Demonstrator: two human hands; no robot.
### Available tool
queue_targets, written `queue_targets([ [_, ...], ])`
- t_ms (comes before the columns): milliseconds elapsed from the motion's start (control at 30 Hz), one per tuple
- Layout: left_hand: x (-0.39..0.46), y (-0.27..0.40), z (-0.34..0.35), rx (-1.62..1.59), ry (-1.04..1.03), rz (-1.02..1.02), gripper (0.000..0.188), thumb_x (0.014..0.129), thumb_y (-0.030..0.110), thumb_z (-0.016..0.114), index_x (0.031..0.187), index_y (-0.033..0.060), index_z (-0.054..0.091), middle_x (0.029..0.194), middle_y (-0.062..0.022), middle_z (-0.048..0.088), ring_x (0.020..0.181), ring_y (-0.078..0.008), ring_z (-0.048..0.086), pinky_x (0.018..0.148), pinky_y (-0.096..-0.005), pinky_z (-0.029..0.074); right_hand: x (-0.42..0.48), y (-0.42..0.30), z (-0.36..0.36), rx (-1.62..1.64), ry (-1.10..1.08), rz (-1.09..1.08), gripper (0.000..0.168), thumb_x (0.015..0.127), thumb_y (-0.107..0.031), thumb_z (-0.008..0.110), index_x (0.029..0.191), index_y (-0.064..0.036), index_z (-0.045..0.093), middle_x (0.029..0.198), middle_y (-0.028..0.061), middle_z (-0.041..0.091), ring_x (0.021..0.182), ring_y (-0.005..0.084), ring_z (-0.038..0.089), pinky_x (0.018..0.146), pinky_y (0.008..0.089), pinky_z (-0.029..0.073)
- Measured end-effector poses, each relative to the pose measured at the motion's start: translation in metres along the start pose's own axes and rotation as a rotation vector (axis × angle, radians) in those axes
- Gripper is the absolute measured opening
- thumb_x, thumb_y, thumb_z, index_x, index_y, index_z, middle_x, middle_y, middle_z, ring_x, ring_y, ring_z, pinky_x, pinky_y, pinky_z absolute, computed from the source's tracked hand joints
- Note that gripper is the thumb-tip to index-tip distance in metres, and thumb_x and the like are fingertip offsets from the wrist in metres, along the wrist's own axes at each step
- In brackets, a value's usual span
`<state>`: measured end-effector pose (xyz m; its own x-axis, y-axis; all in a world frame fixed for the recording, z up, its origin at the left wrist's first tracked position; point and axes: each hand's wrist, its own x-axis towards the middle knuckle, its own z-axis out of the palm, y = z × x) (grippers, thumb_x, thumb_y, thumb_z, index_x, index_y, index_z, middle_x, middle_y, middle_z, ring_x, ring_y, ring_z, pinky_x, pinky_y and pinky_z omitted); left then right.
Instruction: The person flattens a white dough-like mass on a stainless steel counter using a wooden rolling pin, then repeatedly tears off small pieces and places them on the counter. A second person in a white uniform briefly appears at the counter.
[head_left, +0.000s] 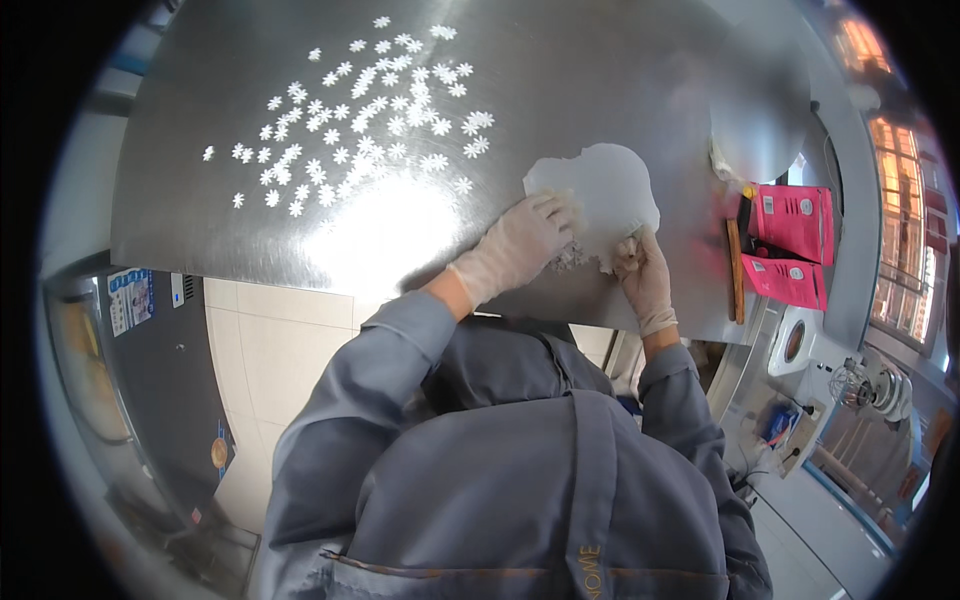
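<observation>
A thin, flat white sheet with an uneven outline, possibly rolled dough or fondant, lies on the stainless-steel tabletop. My left hand, in a thin translucent glove, rests at the sheet's lower left edge with its fingers bent; a crumpled pale scrap lies just below its fingertips. My right hand, gloved too, pinches a small crumpled whitish piece at the lower right edge of the sheet. Many small white flower-shaped cutouts are scattered over the upper left of the table.
Pink pouches and a wooden stick lie at the table's right edge, beside a dark-handled object. A stand mixer with a wire whisk stands farther right. A dark appliance is at the lower left, beyond the table's front edge.
</observation>
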<state>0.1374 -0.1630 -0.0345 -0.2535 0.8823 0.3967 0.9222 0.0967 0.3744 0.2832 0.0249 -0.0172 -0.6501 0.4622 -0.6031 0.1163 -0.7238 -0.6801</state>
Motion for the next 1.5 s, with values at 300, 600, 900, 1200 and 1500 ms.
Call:
queue_targets([
  [300,-0.005,0.025,0.004,-0.085,0.008,-0.11,0.027,0.079,0.016,0.061,0.105,0.0105,0.065,0.117,-0.0046,0.063,0.115,-0.0207,0.055,0.104,-0.0353,0.039,-0.013,-0.024,0.016,-0.934,0.034,-0.152,0.021,0.095,-0.027,0.058,0.089,-0.008,0.052,0.071,-0.0009,0.058,0.062,0.0088,0.052,0.059,0.0237,0.042],
  [600,-0.015,0.028,0.011,-0.214,0.021,-0.193,0.025,0.081,0.017,0.057,0.104,0.012,0.066,0.114,-0.0028,0.063,0.114,-0.0188,0.055,0.104,-0.0356,0.038,-0.033,-0.037,0.018,-1.711,-0.132,-0.215,0.017,0.094,-0.025,0.056,0.099,-0.01,0.051,0.076,0.0142,0.063,0.073,0.0354,0.063,0.064,0.042,0.048],
  [900,-0.026,0.024,-0.019,-0.084,-0.041,-0.332,0.031,0.078,0.014,0.061,0.11,0.0134,0.065,0.12,-0.0025,0.061,0.117,-0.0196,0.054,0.106,-0.0359,0.036,-0.025,-0.034,0.021,-1.962,-0.364,-0.454,0.012,0.091,-0.018,0.054,0.098,-0.01,0.048,0.077,0.0163,0.063,0.074,0.0399,0.062,0.062,0.048,0.048],
  [1200,-0.045,0.015,-0.031,-0.145,0.017,-0.507,0.035,0.075,0.004,0.06,0.108,0.0131,0.065,0.121,-0.0028,0.059,0.12,-0.0205,0.052,0.104,-0.0362,0.04,-0.013,-0.032,0.027,-2.073,-0.486,-0.256,0.011,0.094,-0.019,0.048,0.097,-0.008,0.045,0.074,0.0216,0.062,0.069,0.0442,0.061,0.058,0.053,0.049],
  [1500,-0.047,0.013,-0.032,-0.191,0.043,-0.471,0.03,0.074,0.0,0.057,0.101,0.0095,0.067,0.121,-0.0038,0.059,0.119,-0.0229,0.053,0.103,-0.0382,0.04,-0.014,-0.005,0.026,-1.862,-0.25,-0.375,0.016,0.095,-0.022,0.049,0.097,-0.008,0.044,0.069,0.0238,0.06,0.065,0.0463,0.059,0.056,0.0556,0.045],
])
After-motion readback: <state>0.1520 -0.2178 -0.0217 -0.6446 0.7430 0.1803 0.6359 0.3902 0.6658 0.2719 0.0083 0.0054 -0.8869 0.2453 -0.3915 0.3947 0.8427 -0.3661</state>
